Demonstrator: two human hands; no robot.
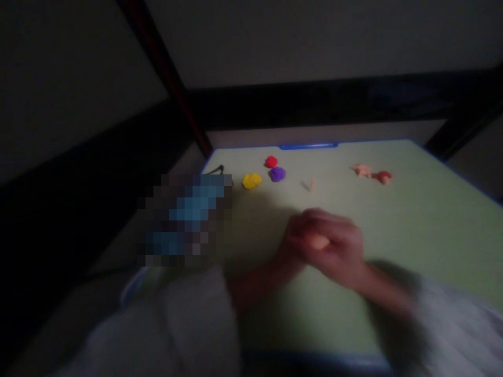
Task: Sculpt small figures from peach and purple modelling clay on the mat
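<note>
My left hand (294, 242) and my right hand (346, 242) are pressed together above the middle of the table, both slightly smeared by motion. Between them shows part of a peach-coloured lump of modelling clay (319, 241); the rest is hidden by my fingers. Both hands look closed around it. Just beyond them, a small, thin peach-coloured piece (312, 185) lies on the table. Further back are a yellow clay lump (252, 181), a purple clay lump (277, 174) and a red clay lump (271, 162).
The pale green table (432, 230) has a blue rim. At its back right sit a small pink figure (362, 170) with legs and a red-topped, mushroom-like piece (383, 177). A pixelated bluish object (192, 209) occupies the left edge. A wall stands behind.
</note>
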